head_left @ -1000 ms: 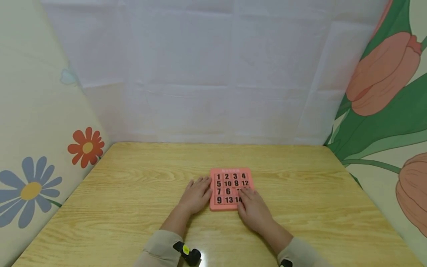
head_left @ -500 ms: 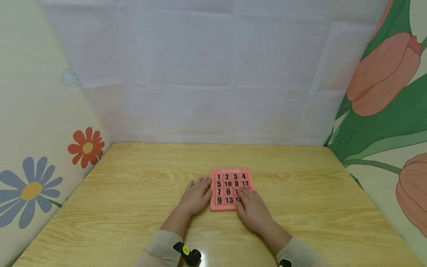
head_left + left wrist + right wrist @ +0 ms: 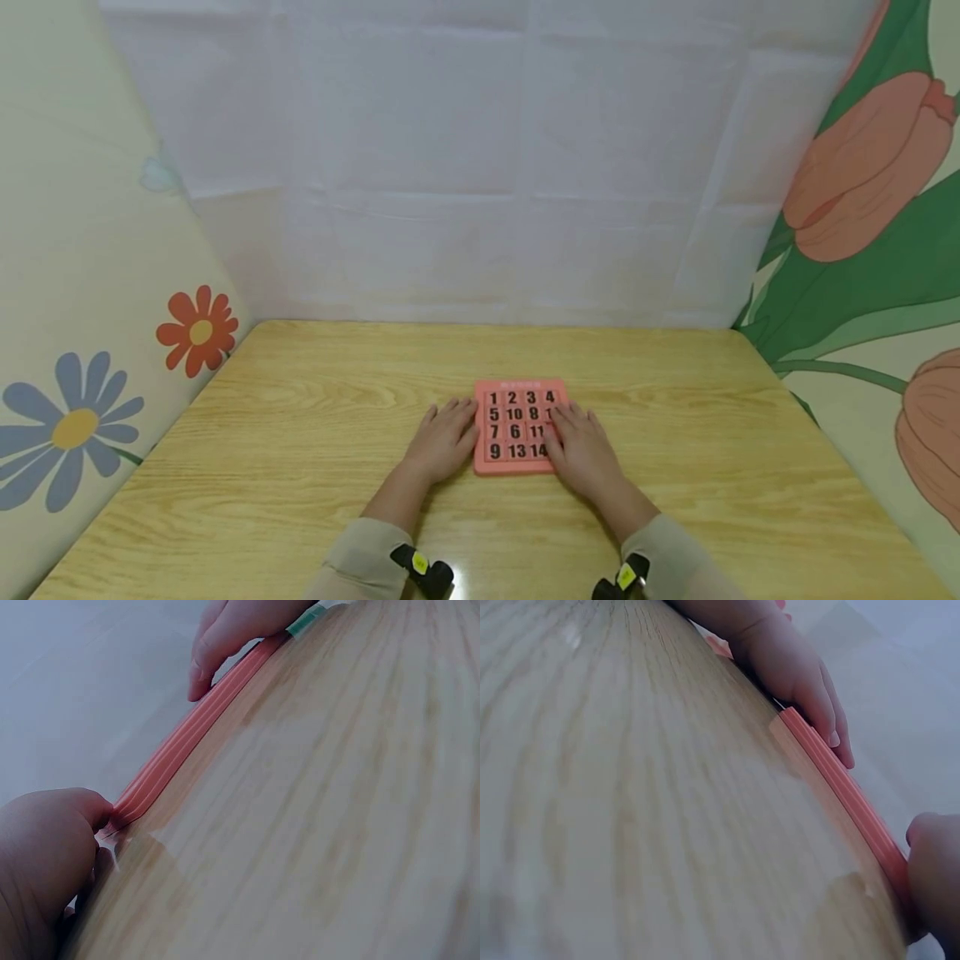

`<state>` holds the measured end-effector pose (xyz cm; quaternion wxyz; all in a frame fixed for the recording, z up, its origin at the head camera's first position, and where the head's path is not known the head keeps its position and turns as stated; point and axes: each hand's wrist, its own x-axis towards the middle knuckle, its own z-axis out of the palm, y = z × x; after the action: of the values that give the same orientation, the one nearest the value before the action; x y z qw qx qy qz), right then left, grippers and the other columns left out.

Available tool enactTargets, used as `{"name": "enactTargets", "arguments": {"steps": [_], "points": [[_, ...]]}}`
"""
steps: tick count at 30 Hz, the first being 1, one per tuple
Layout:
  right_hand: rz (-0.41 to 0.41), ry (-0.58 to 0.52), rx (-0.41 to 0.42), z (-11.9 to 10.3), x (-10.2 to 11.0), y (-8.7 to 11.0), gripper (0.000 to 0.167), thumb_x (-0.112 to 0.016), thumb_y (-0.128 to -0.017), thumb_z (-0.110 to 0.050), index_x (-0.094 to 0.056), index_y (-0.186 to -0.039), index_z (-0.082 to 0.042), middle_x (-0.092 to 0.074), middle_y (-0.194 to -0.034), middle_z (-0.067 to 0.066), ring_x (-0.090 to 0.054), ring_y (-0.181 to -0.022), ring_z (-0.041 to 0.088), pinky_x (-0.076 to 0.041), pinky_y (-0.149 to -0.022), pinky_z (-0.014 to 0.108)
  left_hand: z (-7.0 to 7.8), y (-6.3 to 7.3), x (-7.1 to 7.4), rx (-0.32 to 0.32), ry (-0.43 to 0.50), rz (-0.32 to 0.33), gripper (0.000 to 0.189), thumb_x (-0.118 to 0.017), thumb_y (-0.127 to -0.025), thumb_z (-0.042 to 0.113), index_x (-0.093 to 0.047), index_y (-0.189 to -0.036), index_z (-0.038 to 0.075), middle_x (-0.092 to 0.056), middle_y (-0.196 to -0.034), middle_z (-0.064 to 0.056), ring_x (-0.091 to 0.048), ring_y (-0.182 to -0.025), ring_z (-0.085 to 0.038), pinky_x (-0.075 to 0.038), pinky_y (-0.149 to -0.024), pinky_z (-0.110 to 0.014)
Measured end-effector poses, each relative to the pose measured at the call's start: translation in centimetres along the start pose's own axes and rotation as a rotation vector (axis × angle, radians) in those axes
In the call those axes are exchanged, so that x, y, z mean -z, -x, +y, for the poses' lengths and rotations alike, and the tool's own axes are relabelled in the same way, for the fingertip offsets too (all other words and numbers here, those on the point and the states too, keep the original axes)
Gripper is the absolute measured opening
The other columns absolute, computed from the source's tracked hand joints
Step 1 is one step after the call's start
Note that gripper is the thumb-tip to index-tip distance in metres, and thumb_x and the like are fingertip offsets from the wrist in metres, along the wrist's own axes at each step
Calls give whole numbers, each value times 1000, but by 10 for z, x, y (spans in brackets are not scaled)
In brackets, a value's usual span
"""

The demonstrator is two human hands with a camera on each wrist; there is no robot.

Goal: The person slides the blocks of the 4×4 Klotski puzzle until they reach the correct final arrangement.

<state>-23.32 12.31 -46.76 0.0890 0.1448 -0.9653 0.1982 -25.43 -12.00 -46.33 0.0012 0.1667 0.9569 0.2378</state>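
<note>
Head view: your L hand is flat & relaxed, fingers extended w/ little gap btwn them, tips & thumb along the L side of the pink number puzzle. Your R hand reaches over the puzzle's R side, fingers fairly straight, tips on the numbered tiles nr the R edge; no curl round anything. So the puzzle sits flat btwn your two hands, on the wood-look table. Tiles L of your R fingers read 1 2 3 4, then 5 10 8 plus a part-hidden one starting w/ 1, then 7 6 11, then 9 13 14; rest of the R col. is partly under that hand. Just behind both hands: beige sleeves w/ black wrist devices. Well beyond your fingertips: creased white cloth; far out L of your L hand, a flower-print panel; far out R of your R hand, a tulip-print one.

L wrist view: your L thumb touches the corner of the puzzle's stepped pink side; can't tell what the hidden L fingers do. R hand's over the far end.

R wrist view: your R hand is close up at the puzzle's end, mostly cropped, fingers out of sight; L hand's at the opp. corner, fingers extended.
</note>
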Motion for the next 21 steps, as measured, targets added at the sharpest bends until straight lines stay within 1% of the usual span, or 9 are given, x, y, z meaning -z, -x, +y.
{"name": "enactTargets", "arguments": {"steps": [10, 17, 21], "points": [[-25, 4, -7, -1, 3, 8, 48, -44, -103, -33, -56, -137, -2, -51, -147, 15, -37, -144, 36, -23, -122, 53, -1, -1, -1, 5, 0, 0, 53, -41, -105, 33, -38, -151, 6, -39, -156, -14, -28, -148, -34, -12, -124, -56], [-40, 3, 2, -2, 6, 17, 49, -48, -102, -34, -55, -137, -1, -51, -147, 16, -36, -144, 37, -22, -122, 54, 1, -1, -1, 3, 0, 4, 52, -42, -104, 31, -39, -150, 5, -40, -155, -15, -29, -148, -34, -12, -124, -56], [-43, 9, -1, -2, 6, 21, 49, -48, -102, -34, -56, -137, -1, -50, -147, 15, -35, -144, 36, -21, -122, 54, 0, -1, -1, 1, -2, 4, 52, -42, -104, 31, -40, -150, 5, -40, -155, -15, -29, -148, -34, -12, -124, -56]]}}
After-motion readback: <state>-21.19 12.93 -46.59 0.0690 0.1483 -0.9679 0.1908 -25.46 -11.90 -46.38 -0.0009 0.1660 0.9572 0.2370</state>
